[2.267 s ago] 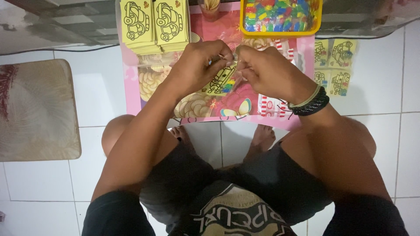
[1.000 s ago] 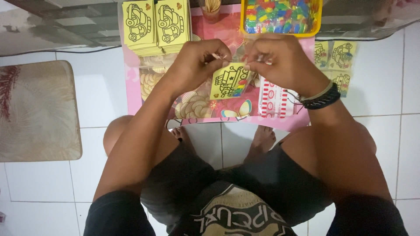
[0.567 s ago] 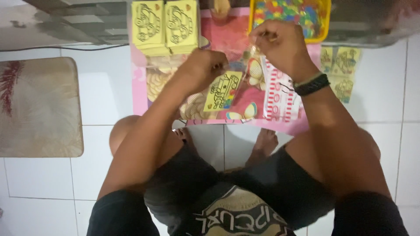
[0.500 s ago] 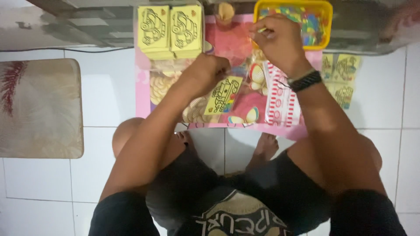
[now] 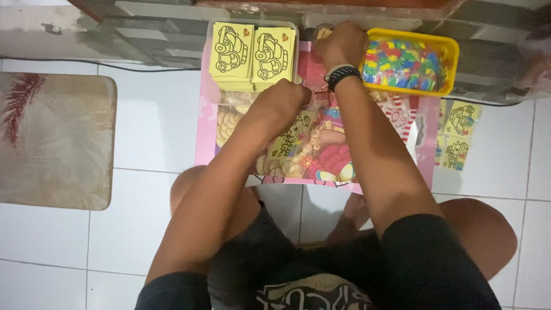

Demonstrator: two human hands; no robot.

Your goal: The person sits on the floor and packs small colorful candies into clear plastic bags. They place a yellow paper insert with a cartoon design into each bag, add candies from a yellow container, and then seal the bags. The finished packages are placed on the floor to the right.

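Left hand [image 5: 279, 104] curled, pinching yellow car card in clear sleeve [image 5: 291, 136]: light, thin, bendy, slippery; best pinched at edge. Right hand [image 5: 342, 43] fingers hidden, cannot tell, reaching beside yellow tray [image 5: 453, 57].

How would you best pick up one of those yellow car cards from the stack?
Probably by the near edge of the top card, pinched from above. The cards lie flat in two side-by-side stacks inside a clear tray, so the walls block the sides; only the top face and edges are free.

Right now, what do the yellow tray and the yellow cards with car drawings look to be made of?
The yellow tray looks like moulded plastic: thin glossy rim, uniform colour. The yellow cards look like matte paper or thin card, flat and stacked, printed with black outlines.
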